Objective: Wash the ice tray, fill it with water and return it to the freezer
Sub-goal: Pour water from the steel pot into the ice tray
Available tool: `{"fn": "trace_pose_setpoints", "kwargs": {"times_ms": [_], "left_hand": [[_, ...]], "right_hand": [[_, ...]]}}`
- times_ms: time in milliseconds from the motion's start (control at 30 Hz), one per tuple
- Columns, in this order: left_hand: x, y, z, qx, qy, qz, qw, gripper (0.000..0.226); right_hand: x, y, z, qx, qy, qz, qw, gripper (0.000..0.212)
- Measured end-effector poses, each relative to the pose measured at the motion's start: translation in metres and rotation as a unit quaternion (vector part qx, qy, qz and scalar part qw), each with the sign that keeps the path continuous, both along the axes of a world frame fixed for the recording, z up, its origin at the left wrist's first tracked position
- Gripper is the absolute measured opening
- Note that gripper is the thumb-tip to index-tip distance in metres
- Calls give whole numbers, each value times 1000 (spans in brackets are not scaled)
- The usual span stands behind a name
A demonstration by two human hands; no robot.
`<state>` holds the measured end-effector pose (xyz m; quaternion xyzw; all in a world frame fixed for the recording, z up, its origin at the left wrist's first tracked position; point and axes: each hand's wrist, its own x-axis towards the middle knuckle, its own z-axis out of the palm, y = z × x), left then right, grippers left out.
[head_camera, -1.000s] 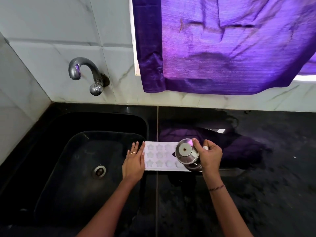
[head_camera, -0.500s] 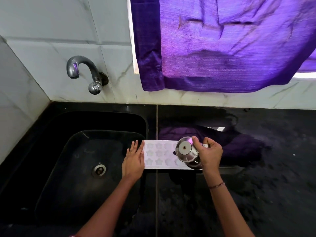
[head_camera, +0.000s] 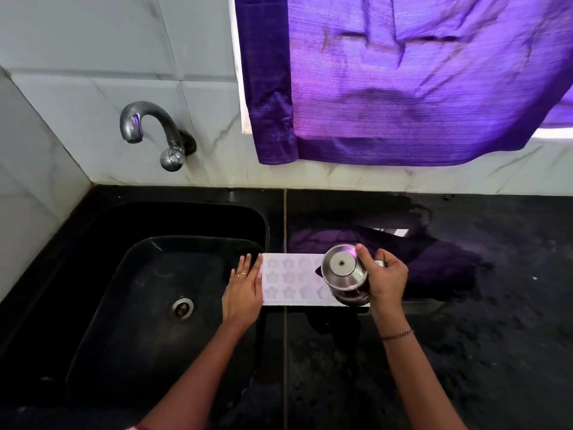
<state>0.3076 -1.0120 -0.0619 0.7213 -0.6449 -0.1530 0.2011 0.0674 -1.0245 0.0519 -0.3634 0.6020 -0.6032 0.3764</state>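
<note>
The sink (head_camera: 93,274) lies at the left. The left hand (head_camera: 243,288) rests by its right rim, fingers (head_camera: 249,268) straight and together, laid flat against the left short end of the ice tray (head_camera: 288,280); it grips nothing and only steadies. The tray lies flat on the desk (head_camera: 465,352) just right of the sink, its long axis running left to right and its star-shaped cells facing up. Over its right end the steel cup (head_camera: 342,270) is tipped, base toward the camera and mouth down at the cells there. The right hand (head_camera: 386,276) holds the cup, fingers curled round its wall. I judge this to be the filling step: the other cells lie leftward of the cup, so the pour should travel along the long axis toward the left hand. I cannot tell whether water is running.
</note>
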Motion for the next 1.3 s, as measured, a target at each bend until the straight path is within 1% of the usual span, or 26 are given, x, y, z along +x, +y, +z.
{"fn": "trace_pose_setpoints", "kwargs": {"times_ms": [100, 300, 433, 600, 833, 967, 1133, 1300], "left_hand": [[0, 0, 0, 1, -2, -1, 1000, 71], [0, 0, 1, -1, -2, -1, 1000, 71], [-1, 1, 2, -1, -5, -1, 1000, 72], [0, 0, 2, -1, -4, -2, 1000, 71], [-1, 1, 3, -2, -7, -1, 1000, 71], [-1, 1, 3, -1, -9, -1, 1000, 71], [0, 0, 2, -3, -7, -2, 1000, 71], [-1, 0, 1, -3, -6, -1, 1000, 71]], "right_hand": [[-4, -1, -2, 16, -36, -15, 999, 56], [-11, 1, -2, 29, -39, -24, 999, 56], [-18, 1, -3, 24, -6, -35, 999, 51], [-23, 0, -4, 13, 54, -37, 998, 54], [-25, 0, -4, -12, 146, -39, 988, 53], [-25, 0, -4, -18, 167, -42, 985, 53], [-26, 1, -5, -25, 182, -37, 982, 48], [-28, 1, -7, -21, 182, -36, 982, 49]]}}
